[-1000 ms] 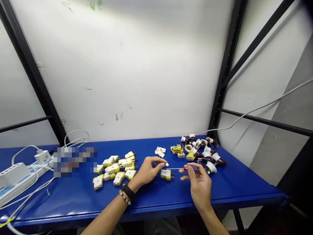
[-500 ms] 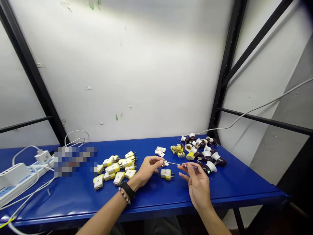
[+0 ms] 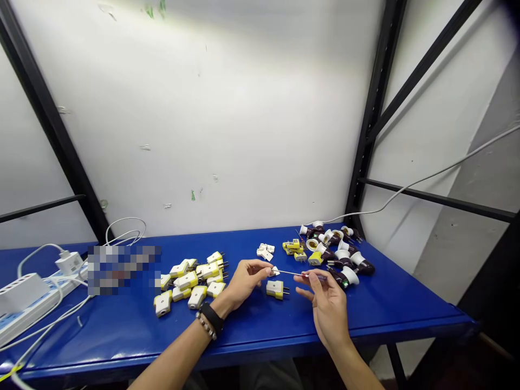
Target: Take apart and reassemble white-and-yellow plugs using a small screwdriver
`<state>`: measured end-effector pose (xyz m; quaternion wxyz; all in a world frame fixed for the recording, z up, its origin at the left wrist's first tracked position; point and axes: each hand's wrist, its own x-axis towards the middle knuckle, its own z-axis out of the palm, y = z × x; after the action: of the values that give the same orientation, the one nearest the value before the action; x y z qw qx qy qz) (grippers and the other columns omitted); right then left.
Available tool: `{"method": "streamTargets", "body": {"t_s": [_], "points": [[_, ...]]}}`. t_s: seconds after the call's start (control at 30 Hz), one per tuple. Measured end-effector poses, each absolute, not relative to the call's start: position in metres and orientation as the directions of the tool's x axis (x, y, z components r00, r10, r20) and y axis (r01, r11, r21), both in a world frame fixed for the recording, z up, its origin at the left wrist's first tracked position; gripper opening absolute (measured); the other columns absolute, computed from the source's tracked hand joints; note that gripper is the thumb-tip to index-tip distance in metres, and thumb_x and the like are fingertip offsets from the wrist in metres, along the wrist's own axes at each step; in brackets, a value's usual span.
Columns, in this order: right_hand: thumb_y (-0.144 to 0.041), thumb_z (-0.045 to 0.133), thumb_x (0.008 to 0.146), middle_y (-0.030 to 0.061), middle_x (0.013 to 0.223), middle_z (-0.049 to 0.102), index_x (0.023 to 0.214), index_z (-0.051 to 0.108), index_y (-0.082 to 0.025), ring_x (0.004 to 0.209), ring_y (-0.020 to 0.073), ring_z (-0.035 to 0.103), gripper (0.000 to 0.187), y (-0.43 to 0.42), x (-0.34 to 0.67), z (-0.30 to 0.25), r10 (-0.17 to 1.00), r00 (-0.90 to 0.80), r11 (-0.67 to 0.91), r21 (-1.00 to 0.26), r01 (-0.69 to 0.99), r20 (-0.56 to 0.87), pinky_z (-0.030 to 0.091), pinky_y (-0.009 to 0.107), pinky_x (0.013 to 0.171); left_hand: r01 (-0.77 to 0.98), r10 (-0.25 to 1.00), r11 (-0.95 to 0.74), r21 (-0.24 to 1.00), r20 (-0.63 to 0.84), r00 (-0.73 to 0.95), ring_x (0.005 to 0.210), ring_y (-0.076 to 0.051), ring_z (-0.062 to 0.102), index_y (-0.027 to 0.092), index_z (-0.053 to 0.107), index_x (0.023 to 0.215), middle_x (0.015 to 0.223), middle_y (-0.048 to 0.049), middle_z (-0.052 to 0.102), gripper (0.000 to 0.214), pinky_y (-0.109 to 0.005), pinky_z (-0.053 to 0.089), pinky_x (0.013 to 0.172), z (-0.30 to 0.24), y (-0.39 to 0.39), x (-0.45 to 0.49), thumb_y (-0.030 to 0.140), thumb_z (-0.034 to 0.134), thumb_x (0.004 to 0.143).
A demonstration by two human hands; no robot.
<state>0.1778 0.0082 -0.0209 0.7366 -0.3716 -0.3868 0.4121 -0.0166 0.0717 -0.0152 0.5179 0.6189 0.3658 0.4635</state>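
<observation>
left hand (image 3: 246, 280) pinched on a small white plug piece (image 3: 275, 271), right hand (image 3: 330, 309) clamped on a thin screwdriver (image 3: 304, 274), tip at the piece, yellow-and-white plug (image 3: 277, 289) just below, blue metal bench (image 3: 398, 309) front edge near both wrists

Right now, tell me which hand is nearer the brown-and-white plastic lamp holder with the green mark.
Right: the right hand is just left of the lamp holder; the left hand is farther left, past the yellow-and-white plug.

Your left hand (image 3: 246, 281) and right hand (image 3: 327, 309), forearms bare. Left wrist: a wide black wristband (image 3: 211, 318), with a strand of round light and dark beads (image 3: 205, 326) just beside it, nearer the elbow. Near edge: dark grey clothing (image 3: 268, 376).
</observation>
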Motion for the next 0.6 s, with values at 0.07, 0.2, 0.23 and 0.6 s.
{"method": "streamTargets", "body": {"t_s": [0.07, 0.2, 0.23, 0.6], "points": [[-0.049, 0.079, 0.078, 0.0048, 0.087, 0.070, 0.089, 0.068, -0.019, 0.080, 0.0250, 0.074, 0.034, 0.009, 0.180, -0.019, 0.892, 0.358, 0.386, -0.878, -0.284, 0.276, 0.065, 0.033, 0.061, 0.027, 0.921, -0.256, 0.966, 0.235, 0.309, 0.079, -0.021, 0.068, 0.013, 0.079, 0.091, 0.089, -0.0106, 0.079, 0.038, -0.026, 0.047, 0.063, -0.014, 0.070, -0.017, 0.049, 0.077, 0.078], [-0.051, 0.077, 0.079, 0.0019, 0.077, 0.065, 0.091, 0.067, -0.019, 0.063, 0.0197, 0.068, 0.035, 0.015, 0.186, -0.003, 0.907, 0.276, 0.375, -0.910, -0.178, 0.319, 0.061, 0.031, 0.050, 0.187, 0.856, -0.381, 0.906, 0.270, 0.440, 0.072, -0.019, 0.067, 0.014, 0.081, 0.089, 0.084, -0.0085, 0.079, 0.032, -0.027, 0.048, 0.065, -0.012, 0.064, -0.016, 0.044, 0.076, 0.080], [-0.051, 0.076, 0.080, 0.0013, 0.074, 0.063, 0.090, 0.066, -0.019, 0.060, 0.0191, 0.066, 0.035, 0.017, 0.186, 0.004, 0.914, 0.228, 0.371, -0.918, -0.141, 0.335, 0.060, 0.031, 0.049, 0.215, 0.841, -0.405, 0.889, 0.271, 0.468, 0.071, -0.018, 0.066, 0.014, 0.081, 0.090, 0.083, -0.0077, 0.079, 0.030, -0.026, 0.048, 0.064, -0.012, 0.062, -0.015, 0.043, 0.075, 0.080], [-0.041, 0.056, 0.094, -0.0029, 0.059, 0.060, 0.086, 0.062, -0.022, 0.052, 0.0171, 0.064, 0.021, 0.049, 0.163, 0.047, 0.898, -0.152, 0.439, -0.859, 0.263, 0.413, 0.055, 0.028, 0.053, 0.492, 0.843, -0.530, 0.690, 0.366, 0.395, 0.083, -0.019, 0.063, 0.026, 0.081, 0.090, 0.087, -0.0004, 0.078, 0.011, -0.028, 0.046, 0.079, -0.011, 0.061, -0.014, 0.032, 0.077, 0.082]]}}
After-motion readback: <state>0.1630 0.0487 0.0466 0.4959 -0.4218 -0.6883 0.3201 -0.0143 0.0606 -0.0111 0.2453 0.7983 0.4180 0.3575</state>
